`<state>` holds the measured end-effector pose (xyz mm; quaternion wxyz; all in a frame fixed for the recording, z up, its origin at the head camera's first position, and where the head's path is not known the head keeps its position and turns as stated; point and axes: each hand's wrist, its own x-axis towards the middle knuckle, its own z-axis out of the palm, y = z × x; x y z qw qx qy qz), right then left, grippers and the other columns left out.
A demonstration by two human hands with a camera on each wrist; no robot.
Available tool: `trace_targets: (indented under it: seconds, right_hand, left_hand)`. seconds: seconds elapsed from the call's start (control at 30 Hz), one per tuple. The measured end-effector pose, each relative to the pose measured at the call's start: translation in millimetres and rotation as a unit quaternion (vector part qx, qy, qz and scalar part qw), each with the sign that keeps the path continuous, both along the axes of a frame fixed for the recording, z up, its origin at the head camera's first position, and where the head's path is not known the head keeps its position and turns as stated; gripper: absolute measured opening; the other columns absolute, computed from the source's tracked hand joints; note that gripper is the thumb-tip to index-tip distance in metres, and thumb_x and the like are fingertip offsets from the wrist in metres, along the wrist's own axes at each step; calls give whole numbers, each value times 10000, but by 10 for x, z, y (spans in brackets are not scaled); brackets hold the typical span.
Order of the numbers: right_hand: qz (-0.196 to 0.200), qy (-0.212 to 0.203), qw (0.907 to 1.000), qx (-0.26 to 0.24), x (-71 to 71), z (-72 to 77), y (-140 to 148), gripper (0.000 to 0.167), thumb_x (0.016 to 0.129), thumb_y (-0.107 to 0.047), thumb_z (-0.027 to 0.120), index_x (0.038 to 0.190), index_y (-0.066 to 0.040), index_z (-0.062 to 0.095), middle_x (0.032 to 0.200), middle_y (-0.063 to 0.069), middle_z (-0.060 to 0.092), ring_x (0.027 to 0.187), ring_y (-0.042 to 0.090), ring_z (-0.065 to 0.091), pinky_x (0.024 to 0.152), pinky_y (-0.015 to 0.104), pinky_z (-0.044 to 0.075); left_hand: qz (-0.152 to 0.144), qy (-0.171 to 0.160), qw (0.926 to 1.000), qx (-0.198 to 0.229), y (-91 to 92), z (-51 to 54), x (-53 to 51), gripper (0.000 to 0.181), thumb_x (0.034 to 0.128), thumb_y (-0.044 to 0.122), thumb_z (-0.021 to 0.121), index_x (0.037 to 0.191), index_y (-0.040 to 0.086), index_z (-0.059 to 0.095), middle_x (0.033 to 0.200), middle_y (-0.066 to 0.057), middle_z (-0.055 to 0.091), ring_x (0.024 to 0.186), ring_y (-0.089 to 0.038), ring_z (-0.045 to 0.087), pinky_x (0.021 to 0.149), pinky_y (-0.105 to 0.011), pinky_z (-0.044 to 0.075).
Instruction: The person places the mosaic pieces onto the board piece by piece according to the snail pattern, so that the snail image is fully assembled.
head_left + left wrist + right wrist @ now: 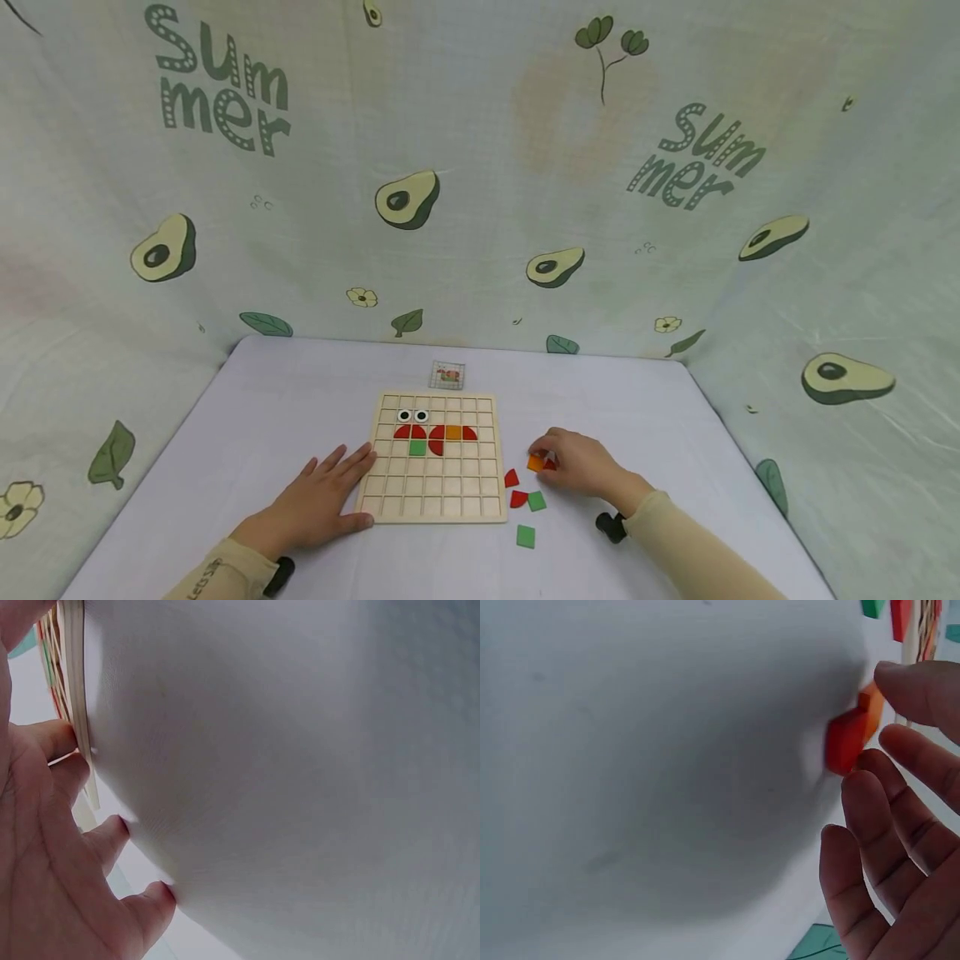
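Note:
My left hand [318, 504] rests spread at the left edge of the wooden grid board [453, 507]; in the left wrist view its fingers [67, 769] touch the board's side [77, 682]. On the board are two eye pieces, several red quarter pieces, an orange square [453, 432] and a green square [417, 447]. Right of the board, my right hand [581, 467] has its thumb and index finger at opposite sides of a loose orange square [535, 463]. A red piece [845, 741] lies against that orange square [871, 712], beside the curved other fingers.
Loose red quarters [512, 478] and green squares [526, 536] lie between the board and my right hand. A small picture card [447, 375] is behind the board. A patterned cloth [480, 208] hangs behind and beside the white table [300, 383].

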<state>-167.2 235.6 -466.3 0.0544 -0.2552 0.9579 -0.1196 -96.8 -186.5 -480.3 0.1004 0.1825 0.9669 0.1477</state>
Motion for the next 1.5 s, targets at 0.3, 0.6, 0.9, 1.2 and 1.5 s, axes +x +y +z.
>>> trace_targets:
  seconds: [0.3, 0.6, 0.9, 1.2, 1.5]
  right_hand:
    - [120, 332, 9993, 110, 32, -42, 11, 247, 855, -252, 798, 1086, -196, 730, 939, -102, 573, 740, 41, 495, 667, 245, 504]
    - [109, 370, 9992, 76, 23, -79, -3, 231, 857, -221, 781, 1084, -203, 739, 942, -99, 577, 742, 50, 499, 667, 256, 502]
    - [28, 253, 9996, -114, 6, -129, 11, 228, 857, -212, 776, 1084, -221, 753, 948, -106, 582, 777, 58, 502, 683, 255, 503]
    - [-53, 192, 9996, -207, -3, -115, 9, 229, 857, -204, 771, 1085, -221, 754, 938, -105, 579, 758, 67, 493, 652, 248, 482]
    - [-7, 262, 9992, -286, -46, -94, 19, 226, 860, -185, 754, 1082, -227, 757, 931, -112, 579, 727, 67, 490, 625, 235, 465]
  left_hand:
    - [0, 48, 10000, -38, 5, -9, 3, 937, 834, 655, 662, 1541, 105, 387, 1611, -36, 304, 1458, -420, 224, 1090, -706, 191]
    - [-1, 48, 10000, -58, 1, -16, -2, 931, 836, 650, 663, 1540, 106, 389, 1610, -35, 305, 1455, -422, 230, 1086, -708, 197]
    - [9, 31, 9999, -113, 3, -23, 1, 929, 837, 643, 671, 1540, 105, 389, 1610, -34, 306, 1455, -423, 231, 1088, -707, 192]
    - [-52, 68, 9999, -94, -10, -27, -1, 928, 843, 646, 661, 1542, 102, 385, 1614, -33, 298, 1455, -422, 233, 1086, -706, 200]
    - [-61, 72, 9999, -91, -7, -25, -5, 931, 838, 652, 658, 1538, 100, 390, 1609, -38, 307, 1448, -431, 242, 1080, -712, 207]
